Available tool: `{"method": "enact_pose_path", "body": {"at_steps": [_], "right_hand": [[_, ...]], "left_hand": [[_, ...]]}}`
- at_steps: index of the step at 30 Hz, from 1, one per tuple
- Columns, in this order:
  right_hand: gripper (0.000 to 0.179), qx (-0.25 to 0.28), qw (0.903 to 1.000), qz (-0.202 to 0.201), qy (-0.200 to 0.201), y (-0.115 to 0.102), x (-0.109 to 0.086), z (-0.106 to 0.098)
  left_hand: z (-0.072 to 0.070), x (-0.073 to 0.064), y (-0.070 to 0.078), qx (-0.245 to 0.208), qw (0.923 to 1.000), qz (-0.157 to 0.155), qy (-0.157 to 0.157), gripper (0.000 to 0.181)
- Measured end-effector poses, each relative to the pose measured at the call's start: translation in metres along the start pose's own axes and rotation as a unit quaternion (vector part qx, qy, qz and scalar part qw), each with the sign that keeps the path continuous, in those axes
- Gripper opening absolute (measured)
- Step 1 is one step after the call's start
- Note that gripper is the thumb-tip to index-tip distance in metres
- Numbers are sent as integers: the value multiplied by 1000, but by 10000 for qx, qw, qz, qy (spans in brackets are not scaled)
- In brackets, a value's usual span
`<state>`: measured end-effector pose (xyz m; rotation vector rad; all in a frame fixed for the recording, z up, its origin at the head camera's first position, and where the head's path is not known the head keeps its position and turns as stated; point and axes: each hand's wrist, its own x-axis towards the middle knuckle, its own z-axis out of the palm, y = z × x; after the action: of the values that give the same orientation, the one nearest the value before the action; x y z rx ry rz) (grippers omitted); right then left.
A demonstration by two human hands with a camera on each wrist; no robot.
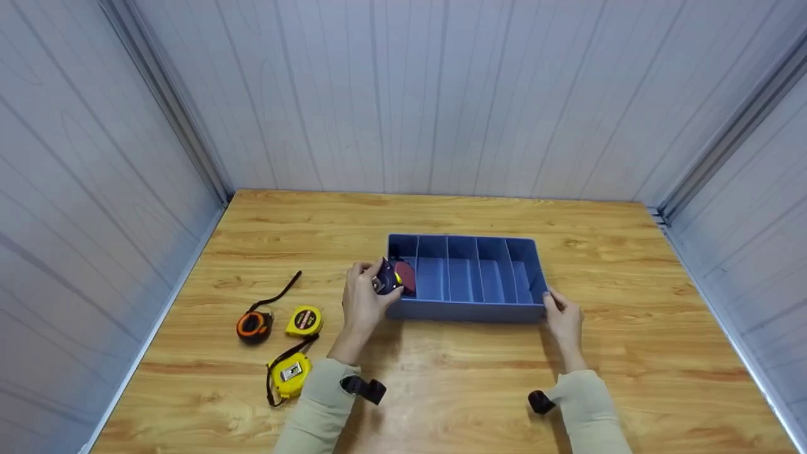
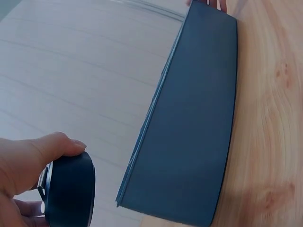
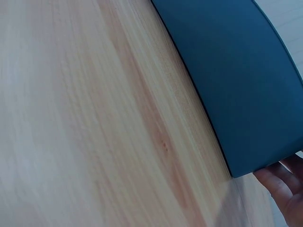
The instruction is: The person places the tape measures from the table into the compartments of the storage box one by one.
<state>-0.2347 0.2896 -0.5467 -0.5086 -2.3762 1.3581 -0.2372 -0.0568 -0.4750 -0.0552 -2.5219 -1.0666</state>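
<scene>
My left hand (image 1: 364,299) holds a dark tape measure (image 1: 384,279) between thumb and fingers, above the left end of a blue divider box (image 1: 466,311). In the left wrist view, this tape measure (image 2: 71,189) shows its dark rounded side, with the thumb on top. A red tape measure (image 1: 405,277) lies inside the box's leftmost compartment, partly hidden by the held one. My right hand (image 1: 564,320) grips the box's front right corner; in the right wrist view its fingers (image 3: 274,183) lie against the end wall.
Left of the box, an orange-and-black tape measure (image 1: 253,326) with a strap, a small yellow tape measure (image 1: 304,321) and a larger yellow one (image 1: 292,374) with a black strap lie on the wooden table (image 1: 454,391). Pale panel walls (image 1: 410,94) enclose the back and sides.
</scene>
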Motion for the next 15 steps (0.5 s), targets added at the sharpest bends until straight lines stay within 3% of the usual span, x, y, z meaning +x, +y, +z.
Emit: {"method": "enact_pose_path", "body": {"at_steps": [15], "right_hand": [[31, 58, 10000, -21, 7, 2, 1, 1]], "left_hand": [[17, -1, 13, -89, 9997, 232, 77, 62]]}}
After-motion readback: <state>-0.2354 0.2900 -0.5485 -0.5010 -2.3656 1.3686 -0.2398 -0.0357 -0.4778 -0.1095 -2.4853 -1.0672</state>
